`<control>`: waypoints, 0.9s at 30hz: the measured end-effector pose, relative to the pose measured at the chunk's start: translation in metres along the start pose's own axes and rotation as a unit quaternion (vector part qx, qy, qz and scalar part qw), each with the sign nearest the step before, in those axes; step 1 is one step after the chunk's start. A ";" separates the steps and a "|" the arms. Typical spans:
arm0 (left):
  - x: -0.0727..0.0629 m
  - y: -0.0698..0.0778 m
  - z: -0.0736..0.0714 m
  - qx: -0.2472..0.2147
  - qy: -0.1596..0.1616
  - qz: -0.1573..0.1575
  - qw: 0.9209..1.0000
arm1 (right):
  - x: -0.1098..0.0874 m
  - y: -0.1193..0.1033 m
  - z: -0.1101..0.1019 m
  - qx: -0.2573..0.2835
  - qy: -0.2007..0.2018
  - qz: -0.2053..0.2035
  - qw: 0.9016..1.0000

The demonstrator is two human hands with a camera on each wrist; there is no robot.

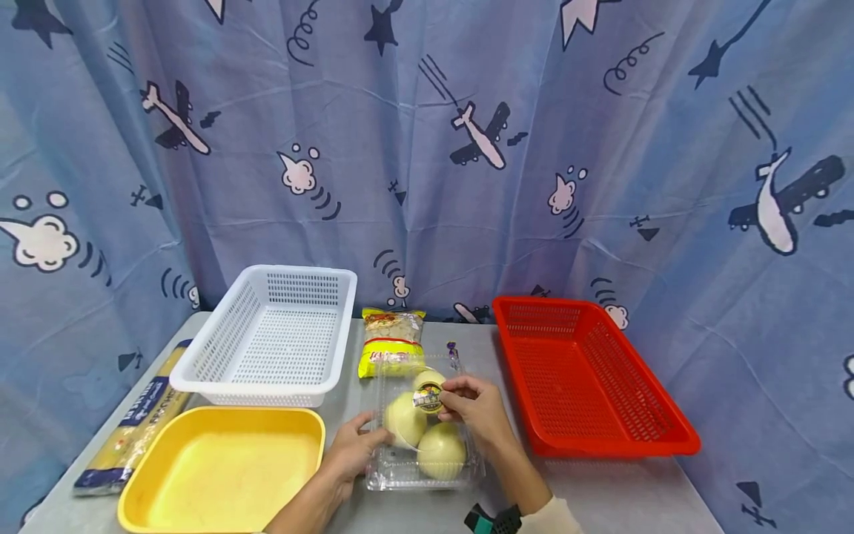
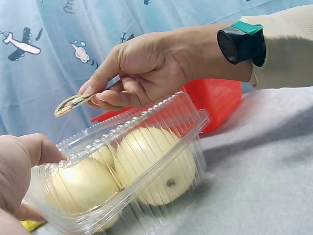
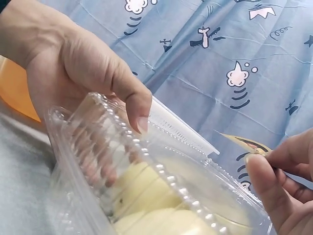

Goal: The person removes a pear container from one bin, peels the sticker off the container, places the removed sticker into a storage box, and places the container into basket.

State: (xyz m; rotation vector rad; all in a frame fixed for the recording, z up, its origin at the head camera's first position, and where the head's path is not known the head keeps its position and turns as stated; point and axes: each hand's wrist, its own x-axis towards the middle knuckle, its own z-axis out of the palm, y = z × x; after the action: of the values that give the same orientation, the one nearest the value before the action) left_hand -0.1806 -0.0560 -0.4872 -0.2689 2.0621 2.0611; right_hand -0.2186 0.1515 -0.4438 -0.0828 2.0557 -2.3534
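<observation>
My right grip (image 1: 477, 409) pinches a sticker (image 1: 427, 397) above the clear box (image 1: 395, 478); my left grip (image 1: 356, 448) clasps its side.

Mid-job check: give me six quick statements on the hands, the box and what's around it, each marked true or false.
1. The right hand pinches a sticker. True.
2. The left hand grips the box. True.
3. The sticker lies flat on the box. False: it is held up above it.
4. Pale round fruit shows inside the box. True.
5. The yellow bag is in the white basket. False: the yellow bag is on the table.
6. In the head view, the red basket is left of the box. False: the red basket is right of it.
</observation>
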 end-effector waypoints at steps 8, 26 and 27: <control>0.000 0.002 0.000 0.006 0.005 0.000 1.000 | -0.006 0.001 0.000 0.008 0.020 -0.009 1.000; -0.018 0.025 -0.011 0.014 0.018 0.033 0.999 | -0.009 0.003 0.000 -0.009 0.038 -0.007 0.999; -0.020 0.027 -0.013 0.015 0.018 0.034 0.999 | -0.009 0.003 0.000 -0.008 0.038 -0.006 0.999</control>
State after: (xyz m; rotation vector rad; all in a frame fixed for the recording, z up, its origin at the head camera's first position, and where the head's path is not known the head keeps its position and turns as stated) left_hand -0.1693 -0.0689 -0.4557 -0.2360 2.1502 2.0780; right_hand -0.2100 0.1511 -0.4471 -0.0070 2.1130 -2.3829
